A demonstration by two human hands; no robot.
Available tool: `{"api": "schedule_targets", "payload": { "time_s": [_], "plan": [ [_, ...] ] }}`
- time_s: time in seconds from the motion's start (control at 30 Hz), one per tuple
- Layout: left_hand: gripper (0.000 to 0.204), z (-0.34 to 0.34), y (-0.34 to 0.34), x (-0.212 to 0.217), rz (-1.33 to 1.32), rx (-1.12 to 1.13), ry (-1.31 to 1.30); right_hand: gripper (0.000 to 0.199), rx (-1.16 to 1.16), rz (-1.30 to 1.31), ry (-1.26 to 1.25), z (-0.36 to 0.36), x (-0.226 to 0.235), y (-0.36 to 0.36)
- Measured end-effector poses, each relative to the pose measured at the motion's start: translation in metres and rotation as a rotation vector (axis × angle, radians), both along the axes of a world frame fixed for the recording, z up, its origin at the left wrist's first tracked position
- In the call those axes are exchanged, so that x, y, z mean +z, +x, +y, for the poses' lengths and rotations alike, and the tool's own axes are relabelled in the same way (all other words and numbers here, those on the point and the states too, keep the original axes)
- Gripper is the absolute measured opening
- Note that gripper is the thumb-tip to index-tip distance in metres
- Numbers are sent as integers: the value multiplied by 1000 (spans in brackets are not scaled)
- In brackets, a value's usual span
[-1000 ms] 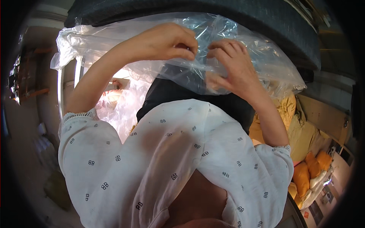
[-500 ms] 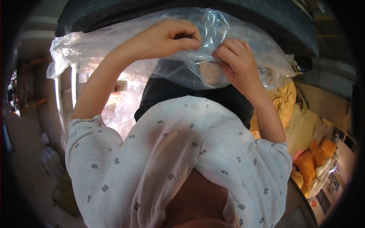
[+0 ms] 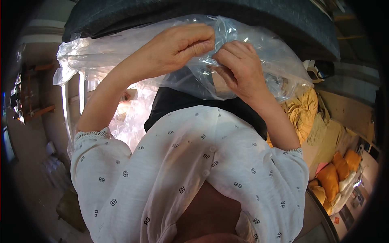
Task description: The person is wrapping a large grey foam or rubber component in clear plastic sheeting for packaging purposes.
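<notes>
A wide piece of clear plastic film [image 3: 109,50], crumpled at its left end, spreads across in front of me, over my dark-clothed lap. My left hand [image 3: 182,46] is closed, thumb and fingertips pinched on the film close to its middle. Just right of it, my right hand [image 3: 241,65] is closed too, gripping a gathered fold of the same film between thumb and bent fingers. The hands almost touch. What lies inside their pinches is hidden. A light-brown patch shows through the film below the right hand.
Behind the film runs a long dark grey padded shape [image 3: 194,10]. On the right lie yellow cloth [image 3: 302,107] and orange bundles [image 3: 328,178]. More thin, see-through plastic [image 3: 133,117] hangs beside my left forearm, near white upright bars [image 3: 65,105].
My right hand has moved left, toward my left hand, drawing the fold of film with it. The left hand's fingers have closed more tightly together.
</notes>
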State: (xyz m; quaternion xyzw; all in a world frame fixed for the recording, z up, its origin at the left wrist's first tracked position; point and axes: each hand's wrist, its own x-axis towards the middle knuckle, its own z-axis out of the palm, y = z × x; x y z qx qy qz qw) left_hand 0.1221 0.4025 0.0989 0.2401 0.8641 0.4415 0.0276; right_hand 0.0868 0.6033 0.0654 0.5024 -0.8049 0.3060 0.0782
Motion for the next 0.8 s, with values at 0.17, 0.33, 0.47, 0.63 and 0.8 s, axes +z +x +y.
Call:
{"api": "schedule_targets", "payload": {
  "time_s": [0.17, 0.33, 0.47, 0.63, 0.8],
  "plan": [
    [15, -15, -2, 5, 1, 55, -56, 15, 2, -81, -38, 6, 6, -5],
    [14, -77, 3, 18, 180, 193, -84, 17, -92, 41, -121, 35, 14, -18],
    [16, -154, 19, 30, 148, 550, -220, 22, -242, 86, -127, 66, -2, -27],
    [21, -252, 74, 53, 475, 1005, -728, 24, -314, 22, -27, 88, -18, -32],
    [23, -333, 138, 103, 729, 1226, -1171, 25, -393, 15, -72, 114, -49, -57]
  ]
}}
